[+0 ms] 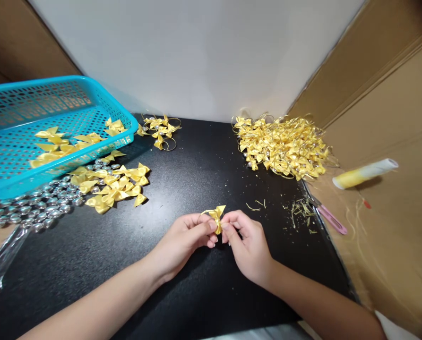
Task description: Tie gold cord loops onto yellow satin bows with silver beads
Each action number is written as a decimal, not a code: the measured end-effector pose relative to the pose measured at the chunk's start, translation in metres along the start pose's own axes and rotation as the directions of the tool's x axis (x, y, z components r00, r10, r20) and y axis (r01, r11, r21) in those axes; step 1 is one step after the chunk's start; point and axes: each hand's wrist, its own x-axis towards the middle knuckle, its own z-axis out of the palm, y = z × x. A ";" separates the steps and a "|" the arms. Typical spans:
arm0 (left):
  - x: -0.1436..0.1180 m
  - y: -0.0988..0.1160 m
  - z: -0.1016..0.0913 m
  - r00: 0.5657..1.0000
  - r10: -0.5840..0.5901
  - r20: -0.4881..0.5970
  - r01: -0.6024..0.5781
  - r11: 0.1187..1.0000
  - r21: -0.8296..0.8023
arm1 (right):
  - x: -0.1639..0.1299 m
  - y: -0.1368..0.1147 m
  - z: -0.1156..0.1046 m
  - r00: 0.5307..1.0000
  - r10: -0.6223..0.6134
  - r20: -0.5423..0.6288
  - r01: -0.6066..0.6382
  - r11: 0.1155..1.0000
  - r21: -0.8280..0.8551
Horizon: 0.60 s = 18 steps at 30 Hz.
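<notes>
My left hand (186, 242) and my right hand (248, 245) meet over the near middle of the black table (203, 170). Together they pinch one small yellow ribbon bow (217, 218) with a thin gold loop on it. Both hands grip it with the fingertips. A loose cluster of plain yellow bows (116, 187) lies to the left of my hands. Beside it lies a spread of silver beads (40, 208). A big heap of finished bows with gold loops (283, 147) sits at the far right.
A blue perforated basket (15, 179) with several yellow bows stands at the left, its edge over the table. A few looped bows (160, 127) lie at the back. Pink-handled snips (329, 218) and a yellow-white thread spool (365, 173) rest on cardboard at the right. Gold thread trimmings (301, 210) litter the table.
</notes>
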 end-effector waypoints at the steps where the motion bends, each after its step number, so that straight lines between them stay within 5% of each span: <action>1: 0.000 0.000 0.000 1.000 0.016 0.002 -0.016 1.000 0.008 | 0.000 0.000 0.000 1.000 0.002 0.002 -0.002 1.000 0.011; 9: -0.001 0.000 -0.003 0.990 0.136 -0.048 -0.126 0.977 0.175 | 0.001 0.003 -0.001 0.999 0.016 0.046 -0.017 1.000 0.011; 18: -0.003 0.000 -0.002 0.992 0.129 0.009 -0.129 0.972 0.198 | 0.001 0.003 -0.001 0.998 0.014 0.064 -0.018 0.998 0.066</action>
